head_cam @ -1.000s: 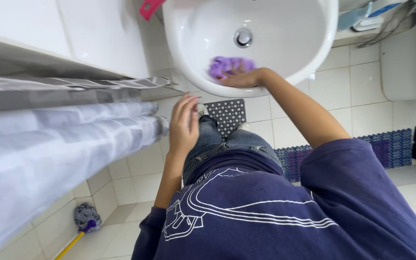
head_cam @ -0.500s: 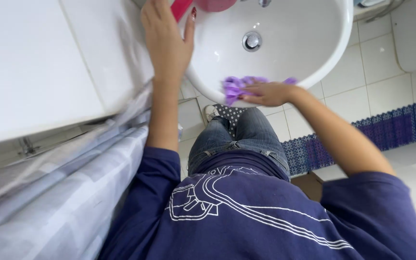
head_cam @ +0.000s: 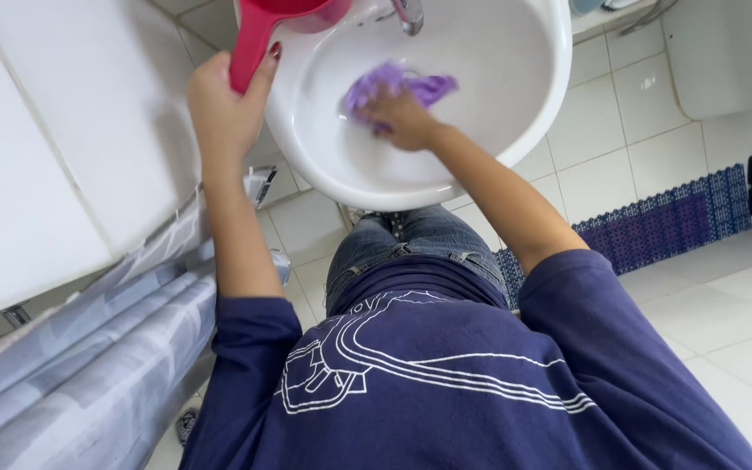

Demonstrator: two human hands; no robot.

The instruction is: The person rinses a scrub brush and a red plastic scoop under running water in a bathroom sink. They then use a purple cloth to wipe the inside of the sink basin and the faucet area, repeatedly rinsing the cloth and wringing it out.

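Left hand [head_cam: 224, 109], upper left of the frame, closed around the handle of a red scoop [head_cam: 285, 26] held over the rim of the white sink [head_cam: 515, 113]. Right hand [head_cam: 402, 117], top centre, fingers bent and pressed down on a purple cloth [head_cam: 398, 85] inside the basin, just below the tap [head_cam: 408, 15]. Grey striped curtain [head_cam: 80, 365] at lower left, blue mat [head_cam: 663, 228] at right.

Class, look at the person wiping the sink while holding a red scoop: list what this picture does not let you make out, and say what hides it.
- Red scoop: the bowl is cut off by the top edge of the head view; contents unseen.
- Tap: only its lower part shows, cut by the same edge.
- Right hand: the fingertips are blurred and partly hidden by the purple cloth.
- Left hand: the palm is turned away.
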